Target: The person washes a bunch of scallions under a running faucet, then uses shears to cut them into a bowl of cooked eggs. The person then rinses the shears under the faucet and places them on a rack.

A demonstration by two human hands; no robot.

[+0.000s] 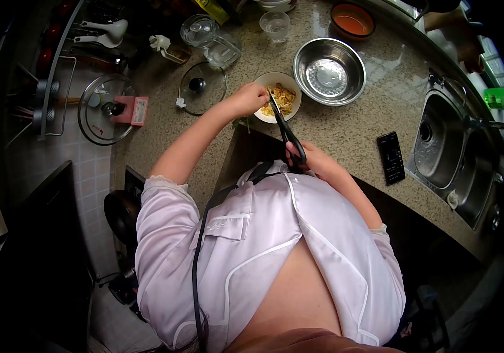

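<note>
Black-handled scissors [282, 122] are held by the handles in my right hand [309, 157], with the blades pointing up over a white bowl [262, 116]. Yellowish chopped food [285, 100] lies in the bowl. My left hand [249, 99] is at the bowl's left rim, its fingers pinched together beside the blade tips; what they hold is too small to make out. Some green leaves [242, 122] show below my left wrist, at the counter's edge.
A steel basin [330, 72] stands right of the bowl, a glass lid [209, 94] left of it. Behind are a glass pitcher [224, 52], a cup [275, 27] and an orange-lined bowl [353, 22]. A phone [391, 157] lies near the sink [438, 138].
</note>
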